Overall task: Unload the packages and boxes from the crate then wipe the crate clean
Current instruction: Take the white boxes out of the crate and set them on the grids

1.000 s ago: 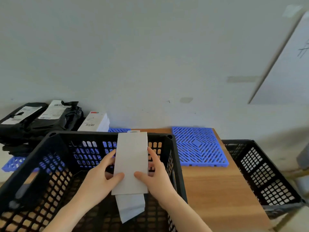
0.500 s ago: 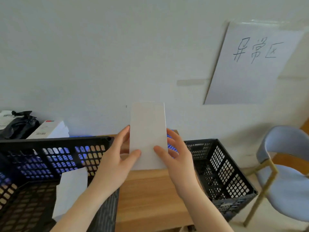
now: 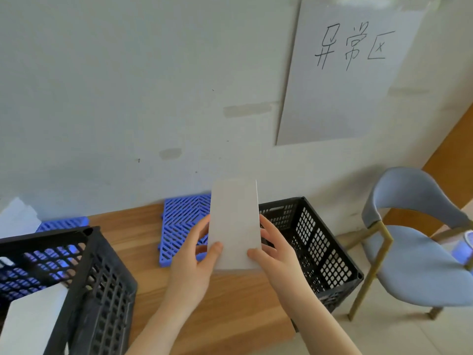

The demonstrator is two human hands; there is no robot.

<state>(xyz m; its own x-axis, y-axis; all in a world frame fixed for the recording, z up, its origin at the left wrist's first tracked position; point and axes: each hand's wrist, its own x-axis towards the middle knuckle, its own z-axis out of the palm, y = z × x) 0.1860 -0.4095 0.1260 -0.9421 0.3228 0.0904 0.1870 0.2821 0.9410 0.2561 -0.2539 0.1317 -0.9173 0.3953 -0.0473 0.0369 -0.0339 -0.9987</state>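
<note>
A flat white box (image 3: 234,222) is held upright in the air over the blue grid mat (image 3: 183,226) and the wooden table (image 3: 138,242). My left hand (image 3: 194,260) grips its lower left edge, thumb on the front. My right hand (image 3: 273,254) grips its lower right edge the same way. The black slotted crate (image 3: 102,283) stands at the lower left, with another white box (image 3: 33,324) lying inside it.
A second black crate (image 3: 320,252) sits beyond the table's right end, lower than the tabletop. A blue chair (image 3: 414,239) stands at the right. A paper sign (image 3: 345,73) hangs on the wall. Another blue mat (image 3: 62,224) lies behind the left crate.
Both hands lifted the white box out of the left crate and carried it right, over the blue mat. The view swung right, so the black packages left the frame.
</note>
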